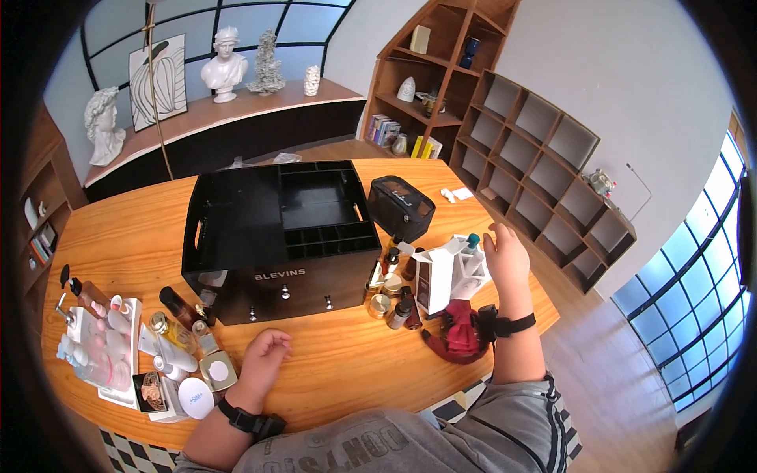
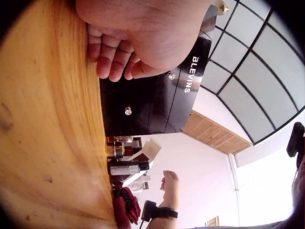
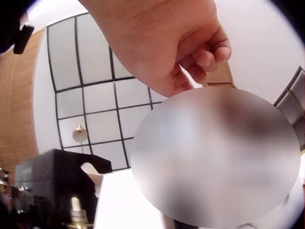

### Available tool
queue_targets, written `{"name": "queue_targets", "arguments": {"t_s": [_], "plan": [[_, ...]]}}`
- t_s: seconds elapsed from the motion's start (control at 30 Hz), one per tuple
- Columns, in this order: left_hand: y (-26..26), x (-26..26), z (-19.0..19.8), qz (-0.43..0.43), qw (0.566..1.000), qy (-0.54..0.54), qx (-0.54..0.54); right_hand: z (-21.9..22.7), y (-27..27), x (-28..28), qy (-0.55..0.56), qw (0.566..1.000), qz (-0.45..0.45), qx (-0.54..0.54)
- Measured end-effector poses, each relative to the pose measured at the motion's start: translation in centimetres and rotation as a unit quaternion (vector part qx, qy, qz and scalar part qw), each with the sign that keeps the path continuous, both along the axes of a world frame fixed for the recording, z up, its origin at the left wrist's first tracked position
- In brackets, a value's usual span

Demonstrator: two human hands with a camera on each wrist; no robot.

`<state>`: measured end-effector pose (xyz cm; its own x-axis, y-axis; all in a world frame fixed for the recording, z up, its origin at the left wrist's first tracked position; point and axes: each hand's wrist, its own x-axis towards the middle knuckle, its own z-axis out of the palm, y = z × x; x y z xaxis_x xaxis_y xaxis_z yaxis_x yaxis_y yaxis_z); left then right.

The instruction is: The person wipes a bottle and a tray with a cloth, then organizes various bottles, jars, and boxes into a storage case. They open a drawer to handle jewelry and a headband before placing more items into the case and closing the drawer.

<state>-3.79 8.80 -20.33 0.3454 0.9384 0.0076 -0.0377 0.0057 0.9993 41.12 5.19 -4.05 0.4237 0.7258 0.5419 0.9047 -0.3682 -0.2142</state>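
right hand (image 1: 505, 254) hovers w/ loose, relaxed fingers, gripping nothing, just beside the white box (image 1: 461, 266) on the worktop (image 1: 126, 236). box looks light, thin card, crushable; take by its sides. left hand (image 1: 264, 359) rests loosely curled, empty.

Daylight fills the room, coming from the gridded window (image 1: 236, 24) at the back and from tall panes (image 1: 698, 292) low on the right of the head view. The wooden surface (image 1: 126, 236) is evenly bright, with a soft sheen and only short, faint shadows under the black organiser (image 1: 276, 236). All three views are fisheye: straight lines bow and a dark vignette rings each picture. In the left wrist view the near hand (image 2: 138, 33) is soft and slightly overexposed. The right wrist view is washed out against the white wall, and a large blurred oval (image 3: 214, 157) covers its middle.
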Motion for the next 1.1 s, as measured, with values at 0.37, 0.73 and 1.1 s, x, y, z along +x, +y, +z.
{"name": "queue_targets", "arguments": {"t_s": [0.37, 0.73, 1.1], "plan": [[0.2, -0.3, -0.5, -0.006, 1.000, 0.001, -0.002, -2.7, -0.3, -6.2, 0.028, 0.961, 0.181, -0.205], [-0.1, -0.1, 0.2, -0.018, 1.000, 0.019, 0.002, 3.4, -7.2, -5.8, 0.053, 0.985, 0.119, 0.113], [0.1, -0.1, -0.1, -0.014, 1.000, -0.005, 0.001, -4.0, -10.8, 1.6, 0.056, 0.991, -0.087, 0.089]]}}
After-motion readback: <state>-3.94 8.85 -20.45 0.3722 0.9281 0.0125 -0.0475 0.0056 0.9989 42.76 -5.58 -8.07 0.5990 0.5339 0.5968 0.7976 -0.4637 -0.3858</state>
